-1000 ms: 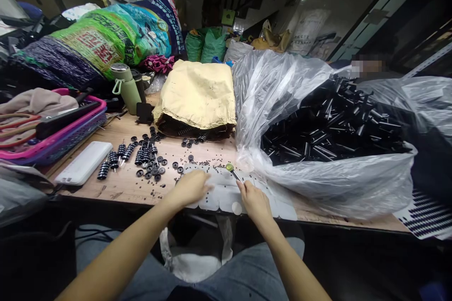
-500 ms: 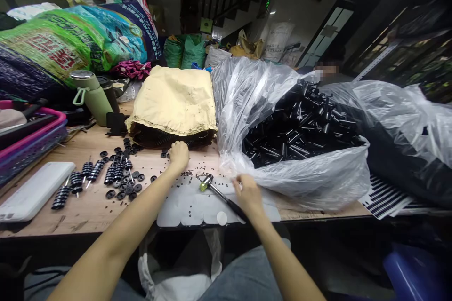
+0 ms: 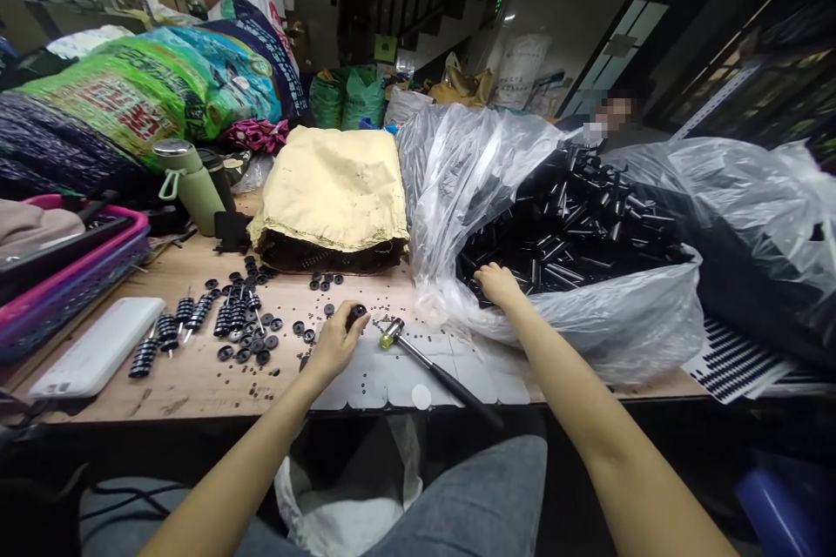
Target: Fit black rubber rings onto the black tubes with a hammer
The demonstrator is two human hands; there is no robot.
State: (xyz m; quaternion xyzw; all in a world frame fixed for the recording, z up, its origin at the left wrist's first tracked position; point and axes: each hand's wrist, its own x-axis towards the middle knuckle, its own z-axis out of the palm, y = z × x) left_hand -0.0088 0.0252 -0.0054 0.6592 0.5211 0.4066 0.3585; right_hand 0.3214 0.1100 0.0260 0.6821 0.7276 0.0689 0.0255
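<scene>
My left hand (image 3: pixel 336 341) is over the table, its fingers closed round a small black wheel (image 3: pixel 356 311). My right hand (image 3: pixel 500 285) reaches over the edge of the clear plastic bag (image 3: pixel 431 218), fingers curled at the near side of the black tubular parts (image 3: pixel 562 252); whatever they grip is hidden. Between the hands a hammer (image 3: pixel 431 365) with a yellow-green face lies untouched on the pale sheet (image 3: pixel 366 379). Tiny dark rings (image 3: pixel 375 335) are scattered by its head. Loose black wheels (image 3: pixel 245 352) and several stacks of wheels on pins (image 3: pixel 230 313) lie to the left.
A yellow sack (image 3: pixel 333 183) opens toward me at the back of the table. On the left are a white slab-shaped case (image 3: pixel 97 348), a pink basket (image 3: pixel 124 222) and a green flask (image 3: pixel 189 187). Full bags stand behind, and another person (image 3: pixel 614 113) is at the back right.
My left hand has come back from the yellow sack's mouth with a black wheel. My right hand has moved from beside the hammer up into the plastic bag. More wheels lie before the sack.
</scene>
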